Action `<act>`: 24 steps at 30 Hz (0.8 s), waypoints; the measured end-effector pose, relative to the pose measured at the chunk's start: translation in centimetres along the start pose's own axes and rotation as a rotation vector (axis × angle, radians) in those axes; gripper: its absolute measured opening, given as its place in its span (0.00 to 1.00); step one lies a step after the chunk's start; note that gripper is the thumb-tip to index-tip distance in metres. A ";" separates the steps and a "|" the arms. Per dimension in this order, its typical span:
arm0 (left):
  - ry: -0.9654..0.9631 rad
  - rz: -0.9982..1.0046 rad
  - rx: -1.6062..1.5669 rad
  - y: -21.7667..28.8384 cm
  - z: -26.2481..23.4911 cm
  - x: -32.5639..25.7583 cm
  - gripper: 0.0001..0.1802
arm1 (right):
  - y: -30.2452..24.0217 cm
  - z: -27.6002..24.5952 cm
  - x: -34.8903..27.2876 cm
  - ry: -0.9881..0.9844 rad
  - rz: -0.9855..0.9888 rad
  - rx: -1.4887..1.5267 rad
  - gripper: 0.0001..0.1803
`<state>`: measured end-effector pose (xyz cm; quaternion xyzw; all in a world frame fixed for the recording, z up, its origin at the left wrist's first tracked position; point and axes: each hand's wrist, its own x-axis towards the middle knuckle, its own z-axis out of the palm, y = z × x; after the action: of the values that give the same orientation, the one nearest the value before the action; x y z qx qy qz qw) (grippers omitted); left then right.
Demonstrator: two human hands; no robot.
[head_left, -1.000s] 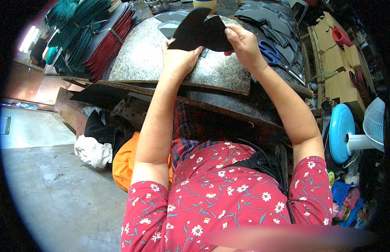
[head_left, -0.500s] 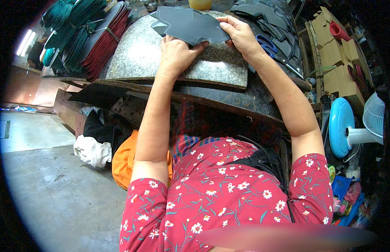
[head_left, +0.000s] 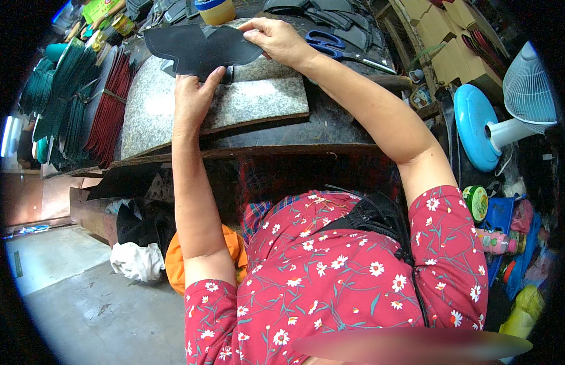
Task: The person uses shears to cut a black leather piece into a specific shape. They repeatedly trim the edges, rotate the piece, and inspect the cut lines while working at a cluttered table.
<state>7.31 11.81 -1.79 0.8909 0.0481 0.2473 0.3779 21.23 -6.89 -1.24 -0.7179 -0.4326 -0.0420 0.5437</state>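
Note:
A flat black cut-out piece of sheet material (head_left: pixel 197 52) with a pale line along its edge is held up between my hands. My left hand (head_left: pixel 196 97) grips its lower edge, thumb on top and fingers hidden beneath. At its right end, my right hand (head_left: pixel 273 39) pinches a corner between thumb and fingers. Under the piece lies a speckled grey stone slab (head_left: pixel 264 100) on the dark workbench. A second layer shows at the piece's left underside; whether it is joined cannot be told.
Scissors with blue handles (head_left: pixel 325 42) lie right of the slab, before stacked dark pieces (head_left: pixel 340 21). A tub of yellowish stuff (head_left: pixel 215 12) stands behind. Red strip bundles (head_left: pixel 109 103) and green bundles (head_left: pixel 57 97) are at left. A blue-based fan (head_left: pixel 477 128) stands at right.
The black piece has been turned and now shows a different outline, with both hands still on it. The whole view has shifted, bringing more of the bench's back left into sight.

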 end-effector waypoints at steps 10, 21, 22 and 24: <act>0.005 -0.085 0.116 0.2 -0.6 -0.4 0.19 | -1.6 0.3 -0.3 -0.101 0.190 0.118 0.15; 0.007 -0.126 0.021 1.3 -1.1 -0.6 0.20 | -1.7 0.4 -0.6 -0.073 0.155 0.096 0.15; -0.021 -0.165 0.009 1.3 -1.3 -0.6 0.21 | -1.7 0.4 -0.7 -0.070 0.183 0.087 0.15; -0.028 -0.191 -0.082 1.2 -1.4 -0.6 0.23 | -1.7 0.5 -0.7 -0.079 0.160 0.105 0.14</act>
<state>5.97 11.72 -0.35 0.8695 0.1172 0.1994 0.4364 19.43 -6.87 -0.52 -0.7217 -0.3965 0.0525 0.5649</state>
